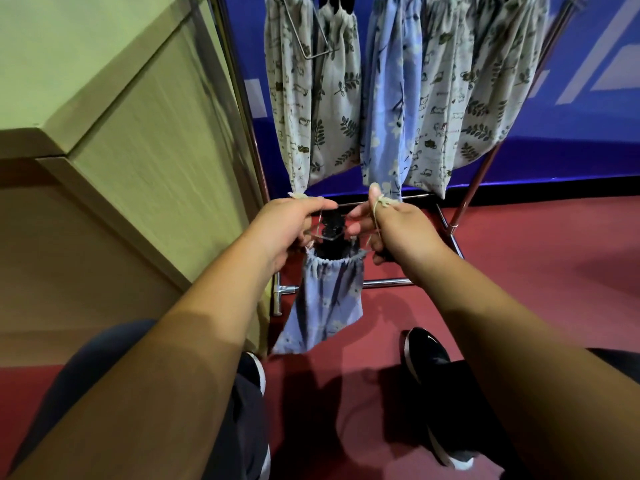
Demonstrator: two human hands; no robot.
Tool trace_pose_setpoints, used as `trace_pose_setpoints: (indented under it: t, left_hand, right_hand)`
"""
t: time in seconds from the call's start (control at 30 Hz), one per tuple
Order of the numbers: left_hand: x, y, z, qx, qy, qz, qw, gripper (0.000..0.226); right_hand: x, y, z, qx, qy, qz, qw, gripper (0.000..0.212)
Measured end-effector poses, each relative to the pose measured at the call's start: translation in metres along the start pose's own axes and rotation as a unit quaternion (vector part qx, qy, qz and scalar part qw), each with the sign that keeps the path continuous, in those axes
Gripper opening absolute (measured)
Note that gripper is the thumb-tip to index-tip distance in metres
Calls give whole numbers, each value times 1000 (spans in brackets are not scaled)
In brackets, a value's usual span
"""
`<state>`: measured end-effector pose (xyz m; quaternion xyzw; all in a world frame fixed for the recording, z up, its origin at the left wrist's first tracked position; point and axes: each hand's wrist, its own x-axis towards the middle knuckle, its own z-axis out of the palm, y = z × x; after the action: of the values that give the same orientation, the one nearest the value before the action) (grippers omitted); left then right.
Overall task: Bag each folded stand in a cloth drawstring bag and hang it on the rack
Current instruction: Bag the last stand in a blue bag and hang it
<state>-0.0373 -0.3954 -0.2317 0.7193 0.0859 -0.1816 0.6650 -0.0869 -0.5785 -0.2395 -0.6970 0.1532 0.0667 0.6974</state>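
left hand [290,224]: fingers curled, pinching one end of the drawstring [376,216]; the knotted tip pokes out above the knuckles.
right hand [398,227]: fingers curled, thumb up; the other cord end crosses the thumb, knot just beside it. The cord is gripped; I can't tell whether it wraps fully round.
blue floral drawstring bag [325,301]: hangs from the cord between and below both hands, in the air in front of the rack's bottom bar, not on the rack. The mouth is gathered but not closed.
folded stand [331,233]: black, inside the bag; its top sticks out of the mouth between the two hands. A pale, clear-looking plate sits on the top end, detail blurred.
rack [388,281]: chrome tube frame, straight ahead on the red floor [519,271].
hung bags: grey leaf-print bag [334,98] at left, blue floral hung bag [388,98] in the middle, grey cat-print bag [450,105] at right, all touching side by side.
wooden cabinet [138,140]: left of the rack, just beside its left post.
blue wall [571,116]: behind the rack.
black shoes [427,362]: on the floor below the bag.
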Motion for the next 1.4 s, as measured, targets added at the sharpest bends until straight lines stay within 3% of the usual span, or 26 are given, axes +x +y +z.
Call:
trace_pose_setpoints:
  t: [0.17, 0.5, 0.67, 0.8, 0.93, 1.1, 1.23, 1.4]
  left_hand:
    - [4, 5, -11, 0, 7, 77, 997, 17]
    - [13, 12, -29, -120, 93, 119, 981, 21]
    - [4, 22, -24, -200, 19, 138, 970, 53]
    - [2, 25, -21, -272, -17, 139, 952, 41]
    - [0, 20, -17, -286, 6, 131, 949, 19]
    - [-5, 21, -10, -247, 0, 77, 966, 40]
    - [-4, 24, -5, -225, -17, 90, 970, 36]
    - [-8, 29, -13, -245, -60, 98, 963, 32]
  right_hand:
    - [15, 1, -6, 74, 84, 1, 994, 61]
    - [28, 2, -21, 138, 173, 7, 975, 58]
    - [20, -6, -10, 94, 124, -22, 988, 57]
    - [13, -1, -7, 31, 123, -81, 989, 55]
    - [12, -4, -7, 74, 122, -88, 986, 57]
    - [8, -15, 1, 180, 103, -92, 974, 36]
    - [7, -17, -1, 179, 110, -102, 972, 26]
    - [19, -16, -11, 338, 120, -42, 932, 19]
